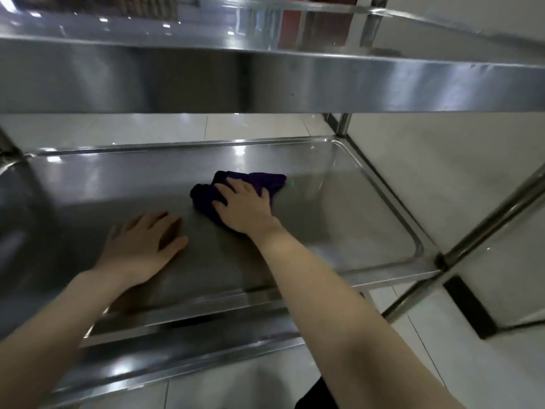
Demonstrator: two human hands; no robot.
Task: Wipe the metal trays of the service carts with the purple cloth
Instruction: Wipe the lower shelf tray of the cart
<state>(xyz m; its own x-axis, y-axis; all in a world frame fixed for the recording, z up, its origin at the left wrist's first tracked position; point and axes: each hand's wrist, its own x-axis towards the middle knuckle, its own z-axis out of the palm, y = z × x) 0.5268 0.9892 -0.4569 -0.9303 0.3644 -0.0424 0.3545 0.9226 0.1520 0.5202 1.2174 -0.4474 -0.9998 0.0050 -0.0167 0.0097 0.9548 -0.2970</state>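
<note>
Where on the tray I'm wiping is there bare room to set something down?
Bare metal lies at the right end of the metal tray, between the purple cloth and the rounded corners, and along the far-left stretch beyond the left hand. The middle is crowded: the right hand presses the cloth there, beside the left hand.

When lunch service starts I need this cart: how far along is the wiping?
Done: nothing shows for sure; the steel bears no clear wiped track. In hand: the right hand presses the purple cloth onto the middle tray, while the left hand rests flat beside it. Left: likely this tray's right end; whether the upper tray and lower tray were wiped cannot be told.
</note>
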